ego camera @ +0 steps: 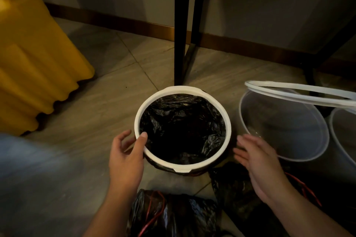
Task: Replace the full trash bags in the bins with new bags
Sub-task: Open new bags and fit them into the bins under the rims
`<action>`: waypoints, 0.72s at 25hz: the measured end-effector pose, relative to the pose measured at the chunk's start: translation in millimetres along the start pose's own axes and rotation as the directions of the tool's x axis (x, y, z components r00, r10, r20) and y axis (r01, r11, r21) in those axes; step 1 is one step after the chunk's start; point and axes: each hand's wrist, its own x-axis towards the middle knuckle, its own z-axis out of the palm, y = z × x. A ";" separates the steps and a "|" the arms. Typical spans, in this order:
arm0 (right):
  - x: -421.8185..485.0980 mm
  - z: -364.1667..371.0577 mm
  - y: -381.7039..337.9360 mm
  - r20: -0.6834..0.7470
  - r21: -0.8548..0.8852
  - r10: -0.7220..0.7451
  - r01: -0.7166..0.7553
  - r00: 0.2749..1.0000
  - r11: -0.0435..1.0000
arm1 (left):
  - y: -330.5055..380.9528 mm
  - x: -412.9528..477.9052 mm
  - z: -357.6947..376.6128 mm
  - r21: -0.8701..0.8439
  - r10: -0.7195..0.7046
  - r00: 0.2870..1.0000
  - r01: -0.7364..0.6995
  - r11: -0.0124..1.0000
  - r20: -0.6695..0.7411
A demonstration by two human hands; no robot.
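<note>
The bin rim [183, 90] is touched by the left hand [125, 158], fingers loose; the right hand [258, 161] is held flat nearby.

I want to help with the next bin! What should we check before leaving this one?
1. Black bag lines inside the white ring: ok.
2. Ring seated all round: cannot tell.
3. Left hand steadies it, thumb on top: ok.
4. Right hand free and open: ok.
5. Clear bin has a bag: not ok; its loose ring lies tilted across it.
6. Full bags taken out: ok.
</note>
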 end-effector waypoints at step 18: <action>-9.5 17.4 22.6 0.253 0.123 0.162 -0.198 0.954 0.972 | -35.7 -6.2 -5.8 0.013 -0.079 0.995 0.078 0.997 0.054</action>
